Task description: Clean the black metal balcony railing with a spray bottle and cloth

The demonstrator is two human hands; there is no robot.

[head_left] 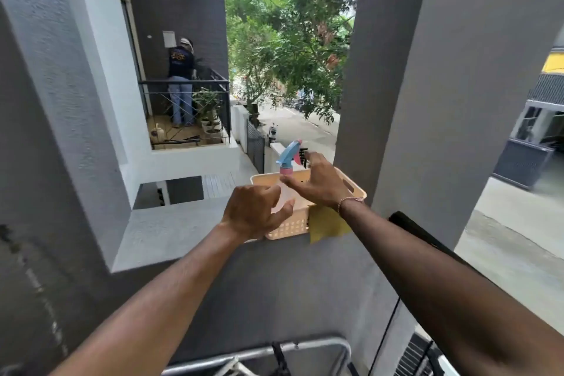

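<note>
On ledge (183, 223) edge: basket (293, 227), spray bottle (288, 159) inside, yellow cloth (325, 224) over rim; left hand (253, 210) and right hand (320, 181) grips wide, empty.

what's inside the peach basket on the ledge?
A spray bottle stands in the basket; a yellow cloth hangs over its near rim. Both hands cover the rest of the inside.

The plastic spray bottle (285, 180) has a light blue trigger head, a pink nozzle tip, a pink collar and a pale translucent body. It stands in a peach plastic basket (357, 189) whose walls are pierced with a grid of small square holes. A plain yellow cloth (323, 223) hangs over the basket's near edge. The grey concrete ledge (171, 232) beneath is uniformly matt. The metal balcony railing (427, 241) is black.
</note>
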